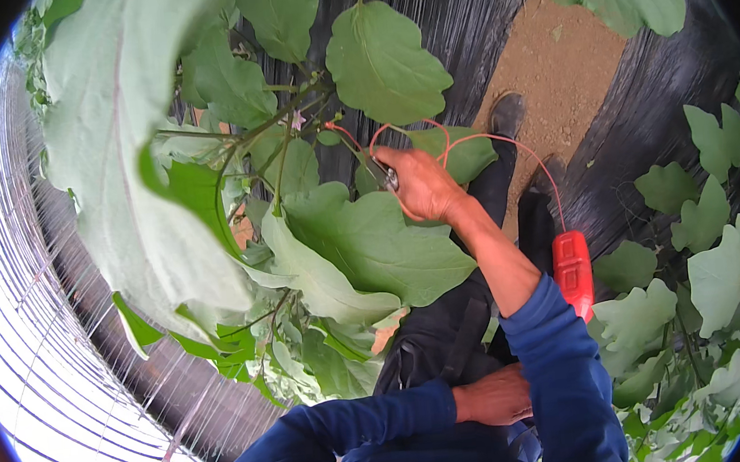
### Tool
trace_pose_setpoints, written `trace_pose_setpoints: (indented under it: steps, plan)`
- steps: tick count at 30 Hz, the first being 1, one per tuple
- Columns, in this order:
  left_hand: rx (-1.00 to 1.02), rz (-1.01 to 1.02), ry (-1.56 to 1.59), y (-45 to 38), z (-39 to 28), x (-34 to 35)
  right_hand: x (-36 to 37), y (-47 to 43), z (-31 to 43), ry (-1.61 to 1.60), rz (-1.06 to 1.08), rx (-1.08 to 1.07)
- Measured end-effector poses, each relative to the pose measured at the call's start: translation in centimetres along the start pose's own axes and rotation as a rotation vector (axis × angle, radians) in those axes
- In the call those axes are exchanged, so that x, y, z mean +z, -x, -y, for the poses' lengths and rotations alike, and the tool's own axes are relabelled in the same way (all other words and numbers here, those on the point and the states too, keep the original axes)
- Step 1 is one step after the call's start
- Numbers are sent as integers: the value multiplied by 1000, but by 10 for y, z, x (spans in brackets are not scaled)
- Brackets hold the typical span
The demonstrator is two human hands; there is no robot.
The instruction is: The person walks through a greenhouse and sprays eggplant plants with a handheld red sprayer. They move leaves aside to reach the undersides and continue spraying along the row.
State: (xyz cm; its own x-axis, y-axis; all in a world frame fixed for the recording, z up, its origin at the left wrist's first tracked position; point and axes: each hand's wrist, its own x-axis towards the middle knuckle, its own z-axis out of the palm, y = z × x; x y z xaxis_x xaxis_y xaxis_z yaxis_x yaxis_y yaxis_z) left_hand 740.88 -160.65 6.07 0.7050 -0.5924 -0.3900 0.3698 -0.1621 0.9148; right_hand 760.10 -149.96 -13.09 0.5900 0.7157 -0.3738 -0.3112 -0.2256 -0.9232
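My right hand (420,183) is closed around a small metal tool (390,177), probably snips, mostly hidden by the fingers. A red cord (522,144) loops from near the hand to a red plastic case (572,271) hanging right of my forearm; its other end reaches the stems. Just left of the hand are the stems (253,132) of an eggplant plant with broad leaves and a pale purple flower (298,119). Close to my waist lies my left hand (493,395), its fingers hidden behind the right sleeve.
Black plastic mulch film (476,13) covers the ground on both sides of a bare soil strip (547,60), where my shoes (508,114) stand. One large leaf (128,147) hangs close to the camera at left. More plants (722,277) grow at right. Curved greenhouse framing (42,369) shows far left.
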Motion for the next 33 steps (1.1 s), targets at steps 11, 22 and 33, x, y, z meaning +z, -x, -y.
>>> trace_pose_setpoints:
  steps: [11,22,33]
  plan:
    - [35,294,-85,-17,-41,-45,-60,61,31,23,-170,25]
    - [-112,387,-111,5,-6,-32,-90,-12,43,-211,-442,-131]
    - [-232,178,143,8,1,-30,-89,-100,57,-420,-511,-200]
